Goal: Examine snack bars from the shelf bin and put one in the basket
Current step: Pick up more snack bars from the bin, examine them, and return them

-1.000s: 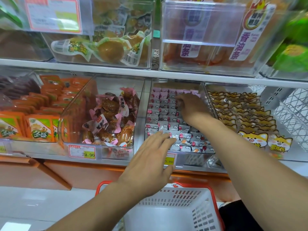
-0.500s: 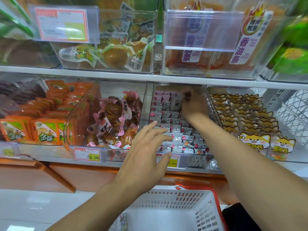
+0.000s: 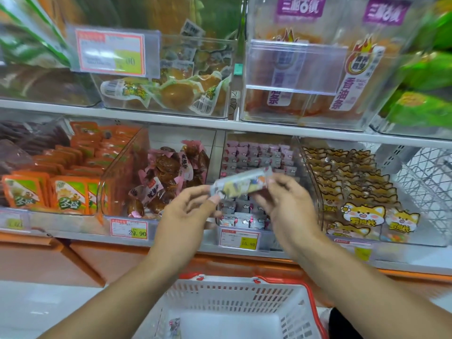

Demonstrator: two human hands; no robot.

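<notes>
The snack bar was held up in front of the shelf bin, between the two hands and above the basket. The left hand pinched the bar's left end between thumb and fingertips; the right hand pinched the right end, its fingers curled behind the wrapper. The bar lay nearly level, its right end a little higher, and its print was blurred, so the label could not be read.

The step in hand looked like the examining. To do it well, each grip should have stayed on the crimped ends, leaving the printed face uncovered, and the bar should have been turned slowly about its long axis so that both sides came toward the eyes. A light pinch would do; the wrapper looked thin and easy to crease. With the basket directly below, open and with one small packet at its bottom, a chosen bar needed only lowering past the red rim.
</notes>
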